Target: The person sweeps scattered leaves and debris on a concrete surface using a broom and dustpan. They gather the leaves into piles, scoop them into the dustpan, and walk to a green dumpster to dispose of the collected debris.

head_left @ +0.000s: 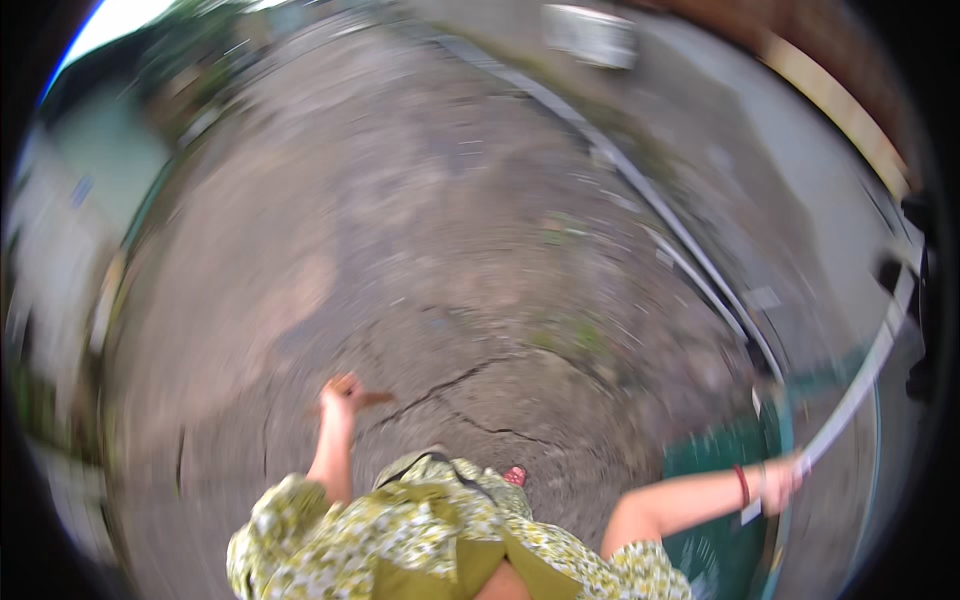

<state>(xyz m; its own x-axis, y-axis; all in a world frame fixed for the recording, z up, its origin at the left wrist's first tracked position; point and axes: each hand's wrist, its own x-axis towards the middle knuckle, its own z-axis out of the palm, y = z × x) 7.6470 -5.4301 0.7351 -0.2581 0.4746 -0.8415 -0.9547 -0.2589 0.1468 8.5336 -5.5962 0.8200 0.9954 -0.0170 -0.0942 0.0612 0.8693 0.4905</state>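
Note:
My left hand is out in front over the ground, closed round a thin brown, stick-like piece that juts out on both sides. Blur hides what kind of thing it is. Stretched out to the right, my right hand appears closed on the lower end of a long pale bar, which runs up toward the right rim. A red band circles that wrist, and a small white tag hangs beside it. Under the right forearm is a dark green panel with a blue-green edge.
Cracked, uneven concrete stretches ahead. A pale kerb-like strip follows a grey wall on the right, where a white box shows. Light green and whitish walls border the left. A red shoe shows below my dress.

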